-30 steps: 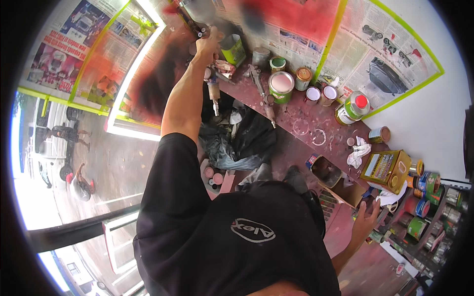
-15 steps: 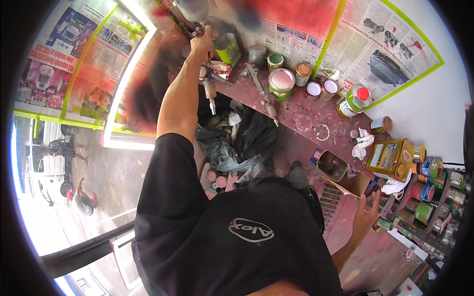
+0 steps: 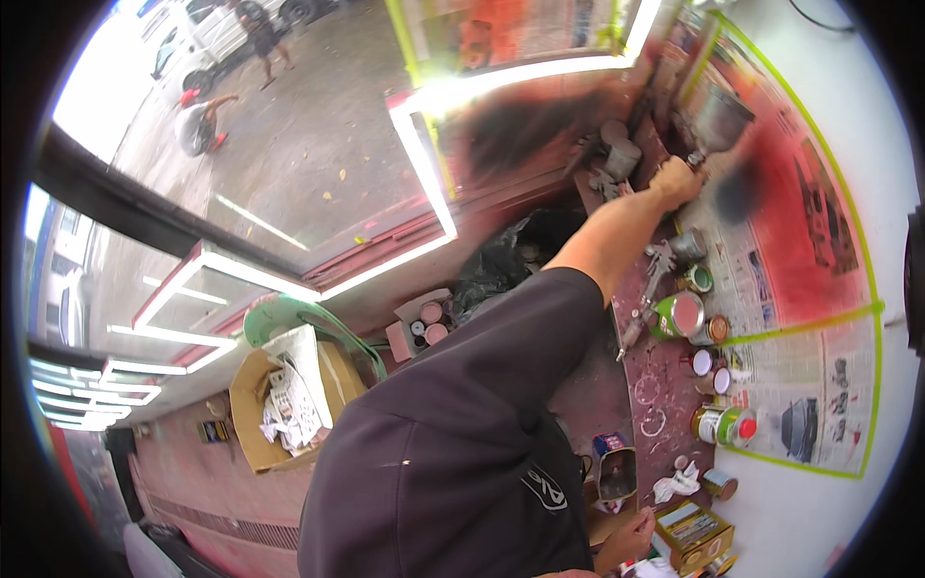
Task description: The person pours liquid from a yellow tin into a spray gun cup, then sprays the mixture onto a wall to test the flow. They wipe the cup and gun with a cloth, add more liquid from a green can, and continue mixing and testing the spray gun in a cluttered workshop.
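Note:
My left hand (image 3: 674, 183) reaches to the back of the bench and is closed on a spray gun (image 3: 697, 156) with a large grey cup (image 3: 723, 120) on top. A second spray gun (image 3: 631, 328) lies on the bench below it. Paint cans stand along the wall, among them a green can with pink paint (image 3: 677, 315) and a red-capped can (image 3: 725, 425). Low in the view, my right hand (image 3: 631, 535) is beside a square gold tin (image 3: 694, 536), its fingers loosely bent and apart, with nothing visible in them.
Newspaper taped to the wall (image 3: 800, 385) backs the bench. A black bag (image 3: 487, 275) lies below it. A cardboard box (image 3: 252, 419) stands left of me on the floor (image 3: 193, 482). Through the glass, a person in a red cap (image 3: 198, 130) crouches and another (image 3: 255, 29) stands near a white vehicle.
The view has swung round toward the glass side, bringing the box into sight. My left hand stays on the spray gun; my right hand shows lower, its fingers less stretched.

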